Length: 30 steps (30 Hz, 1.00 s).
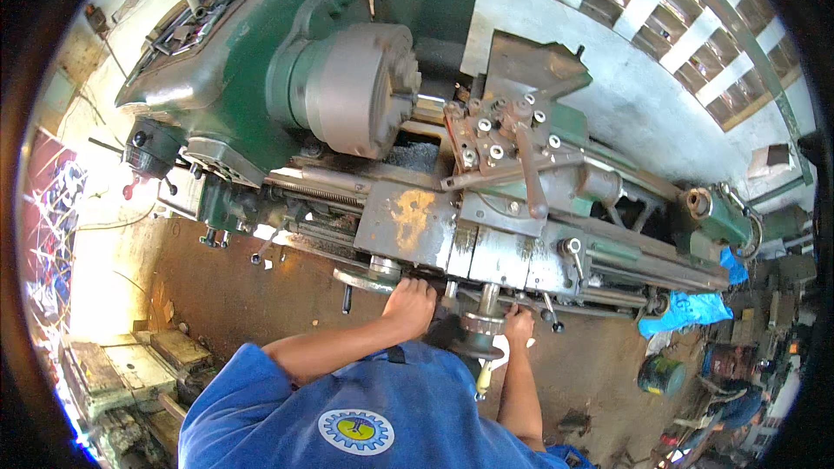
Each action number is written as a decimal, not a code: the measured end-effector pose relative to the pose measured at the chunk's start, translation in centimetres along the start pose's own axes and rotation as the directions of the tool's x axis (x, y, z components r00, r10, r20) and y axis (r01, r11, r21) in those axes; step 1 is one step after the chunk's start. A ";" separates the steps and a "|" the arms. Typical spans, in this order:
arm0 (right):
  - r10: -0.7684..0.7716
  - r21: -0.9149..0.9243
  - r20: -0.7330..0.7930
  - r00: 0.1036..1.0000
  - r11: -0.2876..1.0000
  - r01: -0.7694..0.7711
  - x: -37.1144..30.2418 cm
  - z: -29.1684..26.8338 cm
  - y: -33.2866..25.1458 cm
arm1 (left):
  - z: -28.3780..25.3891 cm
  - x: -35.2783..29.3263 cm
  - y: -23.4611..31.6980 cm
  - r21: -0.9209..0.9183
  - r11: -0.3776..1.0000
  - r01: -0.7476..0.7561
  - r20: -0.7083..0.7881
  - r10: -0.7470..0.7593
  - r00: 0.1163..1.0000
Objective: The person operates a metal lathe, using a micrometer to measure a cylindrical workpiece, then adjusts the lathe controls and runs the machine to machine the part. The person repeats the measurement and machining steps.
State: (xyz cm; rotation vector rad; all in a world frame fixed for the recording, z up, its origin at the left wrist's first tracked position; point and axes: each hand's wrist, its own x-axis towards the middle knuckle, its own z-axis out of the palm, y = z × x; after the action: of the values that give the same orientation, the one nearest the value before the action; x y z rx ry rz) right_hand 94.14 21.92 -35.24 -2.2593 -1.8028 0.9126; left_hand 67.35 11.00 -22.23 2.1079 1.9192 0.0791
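Observation:
A large green metal lathe [234,78] stands in front of me. My left hand [410,306] is closed on the right edge of the carriage handwheel [360,280], with its fingers curled over the rim. To the right, my right hand [519,325] is closed at the right side of the cross-slide handwheel [469,346], its fingertips partly hidden. This wheel has a pale handle [484,377]. Beyond the hands, a short bright metal rod [429,109] lies between the grey chuck [360,91] and the tool post [499,135], whose long lever [530,174] points toward me.
Tools [195,13] lie on top of the headstock. Metal chips [413,156] are piled below the chuck. The tailstock [721,217] is at the far right. Blue plastic [686,313] and a dark bucket [662,375] lie right of me; wooden blocks [122,373] are at left.

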 end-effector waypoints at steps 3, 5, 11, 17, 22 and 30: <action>-0.026 -0.014 0.013 1.000 1.000 0.026 0.3 0.0 0.4 | -0.5 -5.1 -3.2 -0.273 0.962 -0.003 -0.493 -0.137 0.859; -0.030 -0.035 0.014 0.999 0.999 0.030 0.4 0.3 0.6 | -0.7 -8.0 -7.0 -0.393 0.896 0.205 -0.587 -0.416 0.694; -0.064 0.040 -0.067 0.996 0.997 0.067 0.2 0.9 0.9 | 8.8 -8.5 -16.5 -0.509 -0.753 0.417 0.787 -0.212 0.579; -0.122 0.011 0.053 0.991 0.992 0.122 0.2 0.1 2.0 | 8.6 -9.3 -15.5 -0.755 -0.467 0.460 0.655 -0.514 0.554; -0.212 0.484 0.277 0.937 0.873 0.054 -1.0 -1.5 2.2 | 5.6 -3.2 -2.6 -0.655 -0.009 0.756 0.647 -0.524 0.554; -0.246 0.146 0.047 0.968 0.961 0.236 -0.8 -7.8 7.1 | 9.5 -6.6 -13.2 -0.776 -0.333 0.536 0.596 -0.666 0.448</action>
State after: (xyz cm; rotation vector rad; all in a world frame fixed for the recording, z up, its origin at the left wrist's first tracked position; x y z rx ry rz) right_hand 104.09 21.30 -31.68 -1.8964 -1.9213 1.0392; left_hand 56.11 3.82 -33.55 -0.0464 1.8103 0.9491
